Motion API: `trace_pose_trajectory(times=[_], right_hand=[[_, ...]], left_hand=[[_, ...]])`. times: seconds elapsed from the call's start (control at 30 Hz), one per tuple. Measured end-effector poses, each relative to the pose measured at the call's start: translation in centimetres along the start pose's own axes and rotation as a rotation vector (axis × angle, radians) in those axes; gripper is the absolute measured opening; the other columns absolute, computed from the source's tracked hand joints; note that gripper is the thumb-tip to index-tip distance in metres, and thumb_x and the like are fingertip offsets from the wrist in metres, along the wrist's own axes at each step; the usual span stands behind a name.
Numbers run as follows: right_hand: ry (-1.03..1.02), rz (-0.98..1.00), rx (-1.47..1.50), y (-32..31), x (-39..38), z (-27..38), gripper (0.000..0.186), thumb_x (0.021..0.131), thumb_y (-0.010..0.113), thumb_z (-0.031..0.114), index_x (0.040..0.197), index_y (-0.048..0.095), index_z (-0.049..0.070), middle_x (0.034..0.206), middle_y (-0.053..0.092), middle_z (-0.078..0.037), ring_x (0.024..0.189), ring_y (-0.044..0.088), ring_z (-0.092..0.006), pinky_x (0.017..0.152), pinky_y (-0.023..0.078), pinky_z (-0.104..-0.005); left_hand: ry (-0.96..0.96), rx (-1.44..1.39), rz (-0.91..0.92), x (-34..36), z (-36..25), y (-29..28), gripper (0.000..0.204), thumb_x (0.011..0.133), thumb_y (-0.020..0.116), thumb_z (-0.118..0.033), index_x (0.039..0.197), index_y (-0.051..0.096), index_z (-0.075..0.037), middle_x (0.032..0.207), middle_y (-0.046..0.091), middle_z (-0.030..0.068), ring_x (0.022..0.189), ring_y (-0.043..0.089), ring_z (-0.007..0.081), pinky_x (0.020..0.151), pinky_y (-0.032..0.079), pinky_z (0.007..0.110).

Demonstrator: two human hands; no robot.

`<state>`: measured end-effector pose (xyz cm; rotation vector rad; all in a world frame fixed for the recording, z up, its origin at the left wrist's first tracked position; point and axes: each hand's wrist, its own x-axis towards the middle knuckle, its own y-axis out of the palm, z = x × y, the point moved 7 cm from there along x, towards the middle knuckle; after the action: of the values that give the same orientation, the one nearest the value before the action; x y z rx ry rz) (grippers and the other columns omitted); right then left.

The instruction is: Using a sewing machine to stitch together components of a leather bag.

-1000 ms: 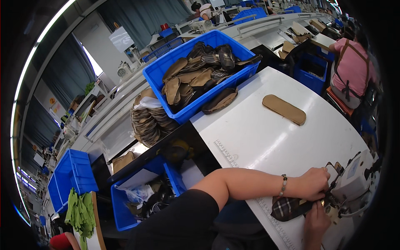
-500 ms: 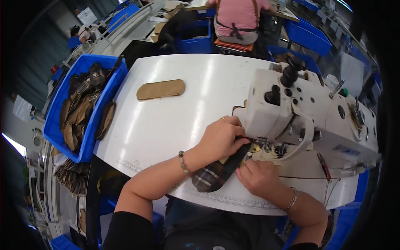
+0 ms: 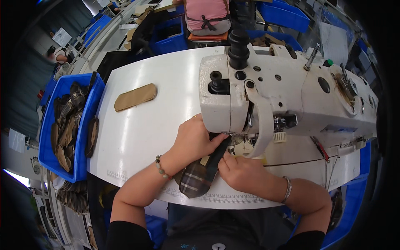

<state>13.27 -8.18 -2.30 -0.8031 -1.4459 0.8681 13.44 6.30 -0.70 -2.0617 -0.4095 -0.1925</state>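
Note:
A dark plaid fabric piece with a plain dark strip along its right side lies under the head of a white sewing machine. My left hand is closed on its far end, thumb pressed down close to the needle area, other fingers partly behind the machine head. On the near right side, my right hand pinches the edge of the piece with curled fingers, just in front of the presser foot. The fabric's near, rounded end hangs toward the table's front edge. The needle itself is hard to make out.
A stack of tan, rounded pieces lies on the white table. At left stands a blue bin full of brown and plaid pieces. Red-handled snippers rest by the machine. A person in pink sits beyond.
The whole view has shifted, so the machine looks larger and farther left. Both hands stay on the fabric by the needle area, with little change of grip.

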Motion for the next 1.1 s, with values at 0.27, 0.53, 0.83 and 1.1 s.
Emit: trace_pose_trajectory(times=[0.27,0.53,0.83,1.1], right_hand=[[0.008,0.054,-0.014,-0.3,0.0,-0.8,0.009,0.071,0.065,0.014,0.076,0.060,0.008,0.073,0.057,-0.003,0.055,0.060,-0.0129,0.043,0.048,-0.0291],[-0.015,-0.071,-0.167,-0.5,0.0,-1.2,0.014,0.074,0.065,0.014,0.084,0.070,0.005,0.087,0.065,-0.006,0.064,0.062,-0.0145,0.047,0.047,-0.0284],[-0.022,-0.038,-0.218,-1.1,0.4,-1.4,0.012,0.070,0.067,0.012,0.080,0.068,0.005,0.080,0.064,-0.006,0.064,0.063,-0.0166,0.049,0.048,-0.0285],[0.042,0.054,-0.121,-1.2,0.3,-2.1,0.015,0.069,0.067,0.013,0.082,0.066,0.006,0.074,0.059,-0.005,0.059,0.063,-0.0181,0.048,0.049,-0.0313]], left_hand=[[0.032,0.016,-0.021,0.1,-0.1,0.5,0.031,0.075,0.081,-0.024,0.104,0.075,-0.014,0.090,0.068,0.0154,0.081,0.067,0.0343,0.068,0.056,0.042],[0.030,0.004,-0.043,-0.3,-0.4,0.6,0.029,0.076,0.079,-0.023,0.102,0.074,-0.013,0.090,0.068,0.0150,0.084,0.067,0.0344,0.069,0.056,0.043],[0.003,0.089,-0.071,0.0,-0.6,0.3,0.027,0.074,0.078,-0.022,0.098,0.075,-0.013,0.083,0.069,0.0145,0.076,0.067,0.0356,0.066,0.056,0.044],[0.017,0.133,-0.105,0.0,-0.7,-0.3,0.023,0.074,0.076,-0.019,0.097,0.075,-0.013,0.083,0.069,0.0144,0.076,0.067,0.0363,0.065,0.055,0.045]])
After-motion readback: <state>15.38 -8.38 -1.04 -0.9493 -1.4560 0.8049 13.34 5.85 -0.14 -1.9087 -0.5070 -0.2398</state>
